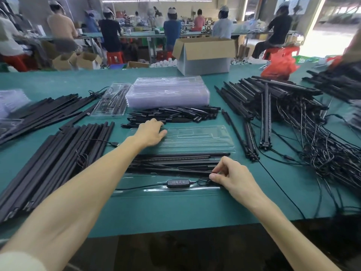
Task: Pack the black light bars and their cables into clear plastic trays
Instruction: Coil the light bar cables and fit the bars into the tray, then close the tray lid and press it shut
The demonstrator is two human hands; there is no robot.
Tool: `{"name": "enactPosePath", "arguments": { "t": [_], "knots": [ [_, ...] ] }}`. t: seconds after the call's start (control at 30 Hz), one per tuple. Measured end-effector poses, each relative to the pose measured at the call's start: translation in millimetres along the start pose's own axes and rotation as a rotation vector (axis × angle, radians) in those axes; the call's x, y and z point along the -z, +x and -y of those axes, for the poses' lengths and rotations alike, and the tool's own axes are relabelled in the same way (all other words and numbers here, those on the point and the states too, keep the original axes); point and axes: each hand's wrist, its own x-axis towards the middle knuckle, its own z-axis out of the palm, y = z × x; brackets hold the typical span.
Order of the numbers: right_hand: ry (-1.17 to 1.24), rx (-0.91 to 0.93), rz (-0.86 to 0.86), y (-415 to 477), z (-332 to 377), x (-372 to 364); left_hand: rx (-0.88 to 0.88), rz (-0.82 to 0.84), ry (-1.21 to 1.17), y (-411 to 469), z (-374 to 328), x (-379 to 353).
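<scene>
A clear plastic tray (136, 191) lies in front of me with several black light bars (172, 162) laid in it. A cable with an inline controller (178, 183) runs along the tray's near side. My right hand (232, 177) pinches the coiled cable end (203, 180) at the tray's right side. My left hand (151, 132) reaches forward with relaxed fingers onto the left end of an empty clear tray (197, 138), beside a heap of short black pieces (172, 114).
A stack of clear trays (168, 91) and a packed tray (112, 100) stand further back. Piles of black bars lie at the left (56, 155) and right (273, 94), with tangled cables (322, 149) on the right. A cardboard box (205, 55) stands behind.
</scene>
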Motion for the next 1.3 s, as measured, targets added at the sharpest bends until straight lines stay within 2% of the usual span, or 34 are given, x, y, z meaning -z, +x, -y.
{"name": "enactPosePath", "arguments": {
  "t": [0.13,0.27,0.37,0.57,0.7,0.93,1.07,1.13,1.2,1.3],
  "knots": [
    [-0.012,-0.008,0.002,1.6,1.2,0.0,0.054,-0.042,0.003,4.4,2.1,-1.7],
    [-0.002,-0.027,-0.016,0.1,0.7,-3.7,0.049,-0.231,-0.036,2.9,7.2,1.1],
    [0.001,-0.026,-0.038,-1.7,-1.1,-5.6,0.013,-0.355,-0.06,0.4,4.9,10.4],
    [0.005,-0.016,-0.09,4.7,-0.4,-13.5,-0.135,-0.619,-0.317,-14.3,-12.8,43.0],
    [-0.011,-0.019,-0.133,18.8,4.3,-18.8,-0.194,-0.572,-0.339,-38.0,-24.3,60.8],
    [-0.024,-0.032,-0.145,38.4,6.3,-22.6,-0.18,-0.438,-0.266,-85.2,-25.2,75.7],
    [-0.046,-0.004,-0.17,37.0,3.2,-25.8,-0.166,-0.163,-0.14,-96.7,-34.1,61.0],
    [-0.063,0.015,-0.184,35.0,3.1,-26.7,-0.161,-0.086,-0.065,-96.4,-40.2,44.8],
    [-0.056,0.031,-0.196,32.8,3.8,-27.2,-0.169,-0.078,0.006,-93.4,-45.3,25.8],
    [-0.053,0.063,-0.21,29.8,4.6,-27.6,-0.221,-0.103,-0.071,-83.8,-48.2,11.4]
  ]
}}
